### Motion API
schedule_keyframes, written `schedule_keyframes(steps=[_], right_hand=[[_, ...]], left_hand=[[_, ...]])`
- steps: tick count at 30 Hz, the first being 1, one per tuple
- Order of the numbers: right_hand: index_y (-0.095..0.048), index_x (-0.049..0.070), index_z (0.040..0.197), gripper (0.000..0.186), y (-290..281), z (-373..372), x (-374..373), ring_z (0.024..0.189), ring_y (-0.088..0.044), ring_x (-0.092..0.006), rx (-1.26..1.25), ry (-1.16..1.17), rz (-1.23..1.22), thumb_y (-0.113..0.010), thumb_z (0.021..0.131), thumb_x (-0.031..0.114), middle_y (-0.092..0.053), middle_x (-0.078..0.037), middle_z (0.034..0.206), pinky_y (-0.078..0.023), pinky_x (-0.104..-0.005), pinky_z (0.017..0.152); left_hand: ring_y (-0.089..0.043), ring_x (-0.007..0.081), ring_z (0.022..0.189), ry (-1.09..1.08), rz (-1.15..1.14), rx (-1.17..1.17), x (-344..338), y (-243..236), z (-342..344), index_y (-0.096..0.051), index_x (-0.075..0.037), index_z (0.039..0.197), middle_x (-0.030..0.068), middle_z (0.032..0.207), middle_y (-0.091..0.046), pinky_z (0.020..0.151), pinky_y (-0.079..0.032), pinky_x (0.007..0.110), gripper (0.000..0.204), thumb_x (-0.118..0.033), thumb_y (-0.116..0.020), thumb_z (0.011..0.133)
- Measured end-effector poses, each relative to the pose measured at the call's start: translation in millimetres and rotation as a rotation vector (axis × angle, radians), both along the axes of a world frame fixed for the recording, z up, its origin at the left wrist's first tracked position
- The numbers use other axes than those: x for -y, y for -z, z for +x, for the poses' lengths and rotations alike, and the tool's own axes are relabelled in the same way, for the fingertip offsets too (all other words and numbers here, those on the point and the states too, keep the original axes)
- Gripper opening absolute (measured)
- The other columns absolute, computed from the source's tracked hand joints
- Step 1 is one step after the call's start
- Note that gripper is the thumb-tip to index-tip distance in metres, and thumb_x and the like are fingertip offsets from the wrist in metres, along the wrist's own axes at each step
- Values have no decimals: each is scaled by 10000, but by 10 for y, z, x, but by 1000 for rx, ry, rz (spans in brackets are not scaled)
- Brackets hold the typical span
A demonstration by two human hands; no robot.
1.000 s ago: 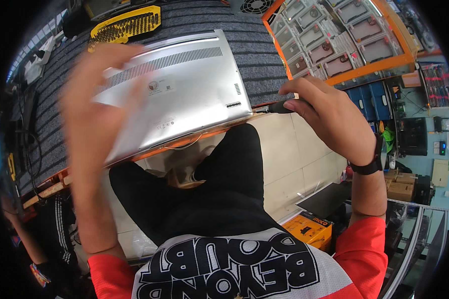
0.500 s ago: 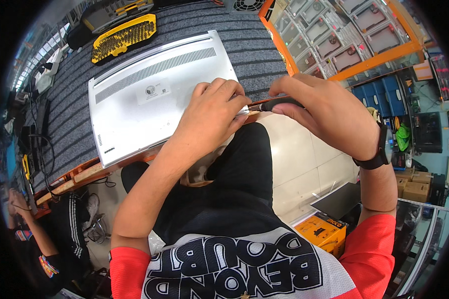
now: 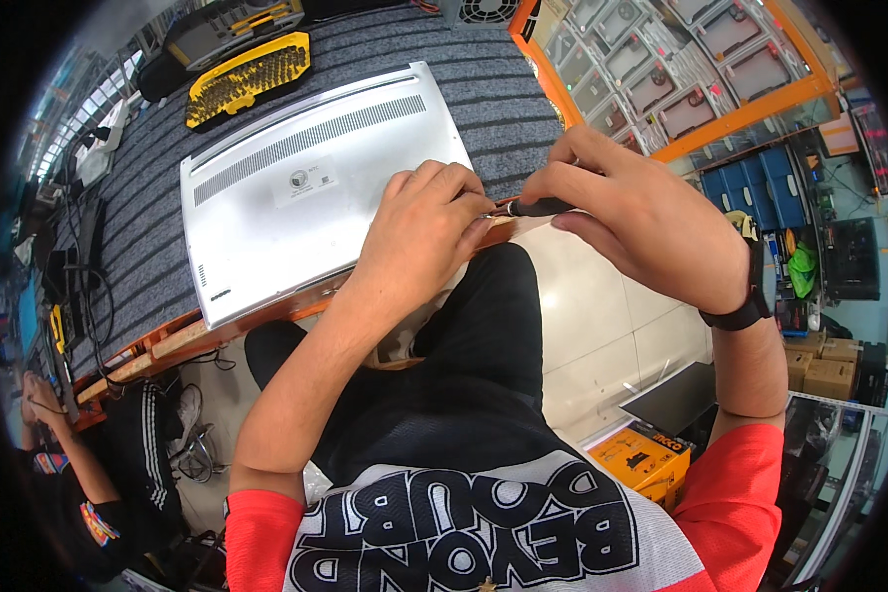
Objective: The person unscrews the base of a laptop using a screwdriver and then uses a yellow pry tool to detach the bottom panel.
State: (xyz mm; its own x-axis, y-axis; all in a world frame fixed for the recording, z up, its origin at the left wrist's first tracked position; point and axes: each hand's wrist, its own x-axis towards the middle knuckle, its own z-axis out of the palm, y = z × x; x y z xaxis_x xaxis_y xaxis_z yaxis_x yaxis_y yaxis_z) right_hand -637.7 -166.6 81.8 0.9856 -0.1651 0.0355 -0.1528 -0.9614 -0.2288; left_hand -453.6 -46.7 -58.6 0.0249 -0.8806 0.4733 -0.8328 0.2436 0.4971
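A slim dark-handled tool (image 3: 541, 207) is pinched between thumb and fingers in the right grip (image 3: 641, 222), with its shaft pointed at the near right corner of a silver laptop (image 3: 266, 242). At that corner the left grip (image 3: 419, 227) is gathered, thumb and fingers brought close together; whether a small part or only the casing is pinched there cannot be told. The left fingertips could be jabbed if the tool were to slip, since they are held almost in line with its shaft. The metal casing could be scratched or its corner bent by the same slip, or by too much force being put on one spot.

The laptop is laid underside up along the front edge of the bench (image 3: 178, 342), its vented strip turned away from the person. By a hard sideways push it could be shifted or tipped over that edge. Anything small let go at the corner could be lost on the tiled floor (image 3: 602, 296) just below.

Farther back, beyond the laptop, a yellow bit case (image 3: 239, 102) is set; its rows of bits could be scattered if the laptop were shoved into it.
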Motion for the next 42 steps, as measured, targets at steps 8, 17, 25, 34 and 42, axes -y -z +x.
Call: schedule_keyframes(steps=[8, 17, 25, 34, 42], right_hand=[[-666, 44, 1129, 208, 12, -36, 25, 925, -660, -337, 17, -10, -2, -707, 929, 81, -636, -124, 1043, -542, -402, 789], [-665, 45, 1125, 211, 11, -78, 31, 892, -667, -342, 53, 14, 34, -720, 922, 67, -642, -126, 1036, -540, -404, 751], [-671, 49, 1123, 222, 72, -74, 121, 886, -666, -328, 106, 26, 62, -737, 913, 68, -652, -117, 1015, -535, -382, 733], [-695, 32, 1150, 240, -58, 30, 199, 876, -668, -218, 211, 23, 39, -740, 915, 41, -680, -87, 1033, -528, -314, 739], [-684, 18, 1218, 254, 449, 43, 577, 955, -654, -102, 647, 398, 572, -730, 973, 72, -702, -38, 1119, -527, -251, 813]], left_hand=[[-612, 238, 1024, 10, -14, -19, 32, 5, 13, -746, -68, 973, 19, 1030, -658, 893, -459, 393, 119, -106, -771, 862], [-603, 236, 1017, 31, -6, 116, 60, -7, 24, -732, -59, 974, 29, 1019, -625, 884, -478, 380, 122, -143, -746, 887], [-599, 253, 1024, 130, 18, 219, 166, -103, 178, -699, -44, 940, 53, 1032, -615, 894, -487, 381, 114, -137, -729, 882], [-671, 325, 889, 162, 45, 45, 305, -250, 495, -667, -32, 884, 117, 896, -680, 821, -546, 440, 85, -93, -704, 838], [-682, 99, 871, -347, -9, -66, -169, -501, 1884, -747, -62, 1114, 33, 983, -762, 712, -519, 241, 192, -70, -734, 923]])
